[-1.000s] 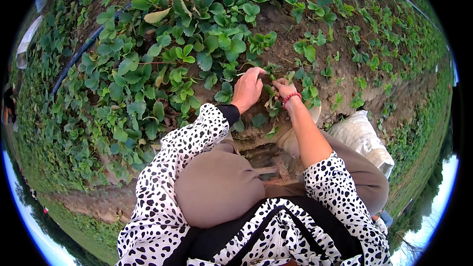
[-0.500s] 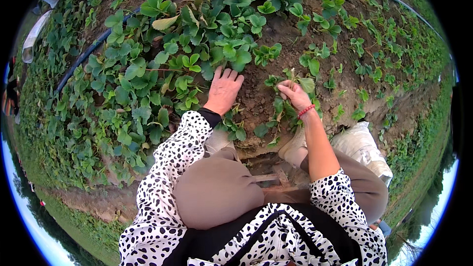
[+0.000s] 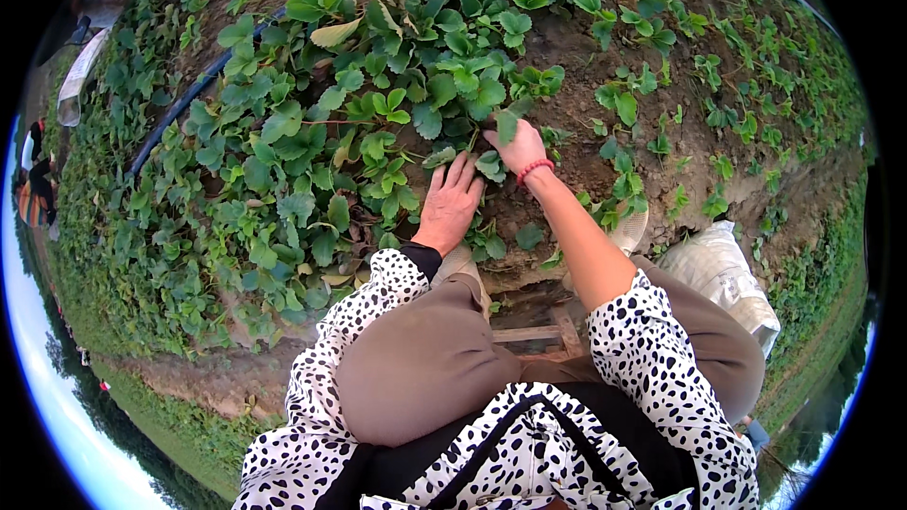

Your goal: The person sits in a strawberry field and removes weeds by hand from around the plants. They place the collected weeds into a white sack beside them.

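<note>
My left hand (image 3: 446, 203) lies palm down among the low strawberry plants (image 3: 288, 123), fingers stretched and slightly apart beside a loose stem and small leaves. My right hand (image 3: 520, 146), with a red bead bracelet, is just above and right of it. Its fingers are curled at the base of a leafy clump (image 3: 463, 80); a leaf (image 3: 508, 125) covers part of them, so what they grip is hidden. Brown soil (image 3: 567, 66) shows around that clump.
A white sack (image 3: 718, 269) lies beside my right knee. A wooden slat (image 3: 529, 332) shows between my legs. A blue hose (image 3: 198, 85) crosses the bed. At the far left are a pale long object (image 3: 80, 76) and part of another person (image 3: 33, 189) with orange-striped fabric.
My right hand has moved left and up from the small plant to the larger clump. My left hand left that plant, spread out, and now rests slightly lower and further right than half a second ago.
</note>
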The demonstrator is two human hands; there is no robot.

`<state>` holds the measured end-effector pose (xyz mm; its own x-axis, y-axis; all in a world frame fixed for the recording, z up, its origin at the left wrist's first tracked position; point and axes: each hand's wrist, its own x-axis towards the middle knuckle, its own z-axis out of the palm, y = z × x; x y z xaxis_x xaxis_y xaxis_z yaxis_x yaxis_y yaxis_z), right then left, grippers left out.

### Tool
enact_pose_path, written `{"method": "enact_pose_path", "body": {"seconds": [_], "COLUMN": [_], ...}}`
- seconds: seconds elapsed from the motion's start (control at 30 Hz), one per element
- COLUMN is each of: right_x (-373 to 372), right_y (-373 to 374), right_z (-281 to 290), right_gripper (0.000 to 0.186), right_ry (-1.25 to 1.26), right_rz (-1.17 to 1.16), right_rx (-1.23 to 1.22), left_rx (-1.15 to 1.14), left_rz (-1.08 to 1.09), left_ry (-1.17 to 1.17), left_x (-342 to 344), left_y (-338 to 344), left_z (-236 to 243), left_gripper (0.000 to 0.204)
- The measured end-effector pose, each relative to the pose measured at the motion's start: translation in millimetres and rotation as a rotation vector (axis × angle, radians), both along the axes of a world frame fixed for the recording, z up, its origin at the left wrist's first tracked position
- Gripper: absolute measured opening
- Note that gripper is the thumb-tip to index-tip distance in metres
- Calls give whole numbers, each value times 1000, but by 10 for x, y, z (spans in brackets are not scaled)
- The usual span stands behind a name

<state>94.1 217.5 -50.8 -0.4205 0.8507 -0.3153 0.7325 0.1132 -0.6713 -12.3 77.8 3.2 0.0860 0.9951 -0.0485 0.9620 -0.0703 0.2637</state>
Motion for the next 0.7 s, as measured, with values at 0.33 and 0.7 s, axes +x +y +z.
{"method": "enact_pose_path", "body": {"seconds": [0.33, 0.7], "right_x": [-229, 281], "right_y": [250, -108], "right_z": [42, 248], "right_gripper": [19, 20], "right_ry": [-322, 122], "right_rz": [60, -245], "right_rx": [-38, -532], "left_rx": [12, 10], "left_rz": [-8, 181], "left_ry": [-67, -435], "left_x": [-36, 146], "left_y": [-89, -7], "left_z": [15, 62], "left_gripper": [27, 32]}}
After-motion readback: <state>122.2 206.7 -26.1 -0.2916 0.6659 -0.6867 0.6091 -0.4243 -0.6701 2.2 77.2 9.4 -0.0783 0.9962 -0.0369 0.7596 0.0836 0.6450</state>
